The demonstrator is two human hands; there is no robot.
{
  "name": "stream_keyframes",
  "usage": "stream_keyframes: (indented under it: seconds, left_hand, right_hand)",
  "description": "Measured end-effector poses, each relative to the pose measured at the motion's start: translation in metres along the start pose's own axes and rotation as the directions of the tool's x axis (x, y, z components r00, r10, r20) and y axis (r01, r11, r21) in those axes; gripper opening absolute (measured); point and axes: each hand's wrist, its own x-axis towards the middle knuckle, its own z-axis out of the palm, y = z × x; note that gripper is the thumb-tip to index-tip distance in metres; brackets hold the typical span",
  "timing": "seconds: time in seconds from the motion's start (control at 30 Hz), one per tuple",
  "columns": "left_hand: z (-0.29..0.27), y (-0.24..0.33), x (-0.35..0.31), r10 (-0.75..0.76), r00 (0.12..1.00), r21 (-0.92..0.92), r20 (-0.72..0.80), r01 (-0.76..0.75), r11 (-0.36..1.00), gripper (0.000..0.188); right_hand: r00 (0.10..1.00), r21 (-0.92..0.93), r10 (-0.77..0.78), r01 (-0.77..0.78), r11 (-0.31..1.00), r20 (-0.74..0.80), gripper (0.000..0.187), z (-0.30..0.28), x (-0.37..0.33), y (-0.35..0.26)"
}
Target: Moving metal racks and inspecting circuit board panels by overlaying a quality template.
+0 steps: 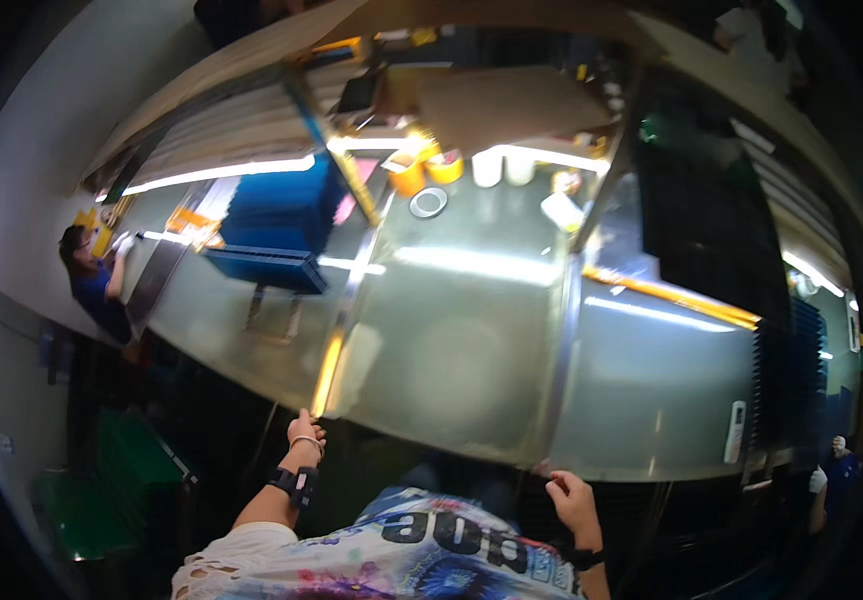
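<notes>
My left hand (308,430) is at the front edge of the glossy grey-green table (432,370), by the lower end of a bright yellow strip (329,372). Its fingers are curled in; whether they grip anything is hidden. To the right, my right hand (574,494) hovers just in front of the same edge, its fingers loosely bent and apart, with nothing visible in them. Dark bands circle both wrists. Nothing else lies close to either hand on the middle section of the table.
Yellow tubs (407,178), white cups (488,168) and a grey ring (429,203) stand at the back. Blue ribbed racks (277,215) sit at left. A white remote-like device (736,432) lies at right. Upright posts (597,205) divide the table. A co-worker (97,280) works at far left.
</notes>
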Motion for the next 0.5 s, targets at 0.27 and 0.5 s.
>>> stream_keyframes:
  seconds: [0.27, 0.5]
  left_hand:
    - [-0.102, 0.045, 0.088, 0.437, 0.781, 0.244, -0.446, -0.364, 0.899, 0.085]
    - [-0.039, 0.086, 0.048, 0.98, 0.071, 0.593, 0.187, -0.804, -0.055, 0.064]
  right_hand:
    - [0.999, -0.135, 0.04, -0.038, 0.99, 0.018, 0.026, 0.089, -0.033, -0.023]
    - [0.996, -0.156, 0.086, -0.083, 0.984, 0.014, 0.025, 0.115, -0.056, -0.055]
